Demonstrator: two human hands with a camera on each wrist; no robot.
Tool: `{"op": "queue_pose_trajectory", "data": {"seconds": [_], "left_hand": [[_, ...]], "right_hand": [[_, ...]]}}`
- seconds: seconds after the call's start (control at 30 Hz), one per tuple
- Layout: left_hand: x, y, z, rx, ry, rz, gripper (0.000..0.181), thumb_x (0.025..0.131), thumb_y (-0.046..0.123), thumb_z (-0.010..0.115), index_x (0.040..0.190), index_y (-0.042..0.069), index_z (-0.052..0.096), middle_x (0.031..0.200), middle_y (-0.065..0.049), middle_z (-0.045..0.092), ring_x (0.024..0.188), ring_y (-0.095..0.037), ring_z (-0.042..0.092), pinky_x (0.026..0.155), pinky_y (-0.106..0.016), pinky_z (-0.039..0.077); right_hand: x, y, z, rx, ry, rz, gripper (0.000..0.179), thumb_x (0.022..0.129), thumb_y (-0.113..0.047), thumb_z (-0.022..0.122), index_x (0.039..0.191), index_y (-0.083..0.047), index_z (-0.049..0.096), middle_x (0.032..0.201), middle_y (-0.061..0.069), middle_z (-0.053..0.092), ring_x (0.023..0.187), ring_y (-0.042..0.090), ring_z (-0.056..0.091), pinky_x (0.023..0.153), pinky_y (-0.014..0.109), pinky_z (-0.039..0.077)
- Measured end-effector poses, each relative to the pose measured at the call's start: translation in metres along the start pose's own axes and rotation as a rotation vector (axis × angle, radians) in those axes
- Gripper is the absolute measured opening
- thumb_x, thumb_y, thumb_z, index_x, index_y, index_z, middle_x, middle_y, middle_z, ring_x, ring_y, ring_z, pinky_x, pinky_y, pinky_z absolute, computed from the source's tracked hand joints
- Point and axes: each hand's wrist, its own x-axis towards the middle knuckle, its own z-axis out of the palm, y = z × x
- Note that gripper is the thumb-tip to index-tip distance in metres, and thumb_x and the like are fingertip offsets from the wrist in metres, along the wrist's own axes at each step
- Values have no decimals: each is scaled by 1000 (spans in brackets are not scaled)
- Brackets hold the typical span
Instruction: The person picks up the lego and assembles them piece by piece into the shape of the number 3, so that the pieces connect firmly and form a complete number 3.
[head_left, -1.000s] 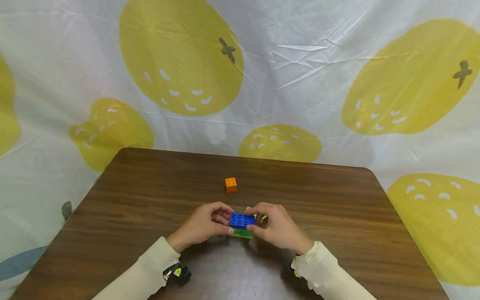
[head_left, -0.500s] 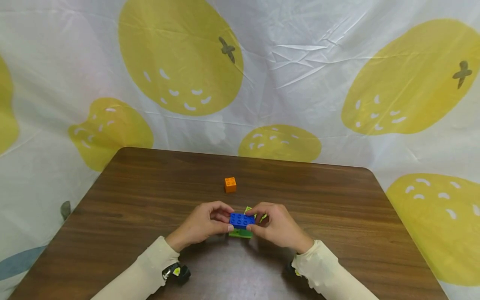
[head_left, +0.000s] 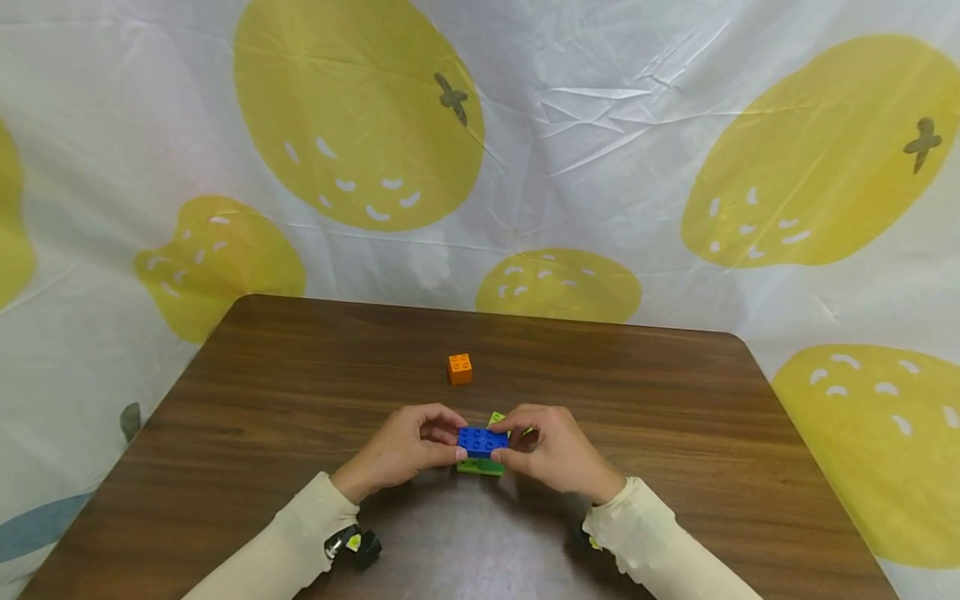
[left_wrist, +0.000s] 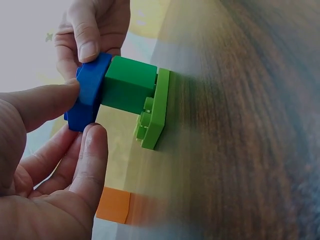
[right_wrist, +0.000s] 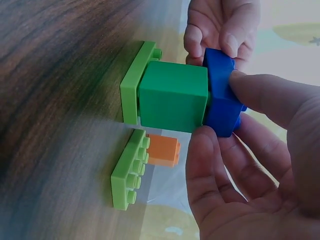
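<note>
Both hands hold a blue toy building brick [head_left: 482, 442] by its two ends. My left hand [head_left: 401, 447] pinches the left end between thumb and fingertips, and my right hand [head_left: 553, 452] pinches the right end the same way. Directly beneath the blue brick stands a green block [left_wrist: 131, 84], its top right at the brick's underside. That block sits on a flat light-green plate [right_wrist: 131, 85], whose bare studs show beside it in the left wrist view. From the head, the blue brick hides most of the green block.
A second light-green studded plate [right_wrist: 125, 172] lies behind the stack, partly covered by the right hand in the head view. Farther back on the brown wooden table [head_left: 315, 367] stands an orange brick [head_left: 460, 369]. A fruit-patterned curtain [head_left: 585, 183] hangs beyond the table's far edge.
</note>
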Motion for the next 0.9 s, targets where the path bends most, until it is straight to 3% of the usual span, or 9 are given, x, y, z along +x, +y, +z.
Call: {"op": "queue_pose_trajectory", "data": {"seconds": [0.4, 0.9], "left_hand": [[1, 0, 0, 23, -1, -10, 35, 91, 21, 85, 120, 6, 73, 109, -10, 77, 97, -18, 73, 78, -25, 60], [1, -2, -2, 15, -8, -7, 34, 91, 19, 84, 120, 5, 74, 114, -12, 76, 98, -18, 74, 81, -25, 61]], "right_hand": [[0, 0, -2, -1, -3, 11, 29, 83, -14, 91, 110, -9, 82, 91, -3, 76, 75, 5, 67, 69, 26, 62], [3, 3, -1, 25, -24, 65, 29, 83, -17, 92, 110, -10, 82, 83, -2, 76, 67, 6, 67, 59, 25, 58]]}}
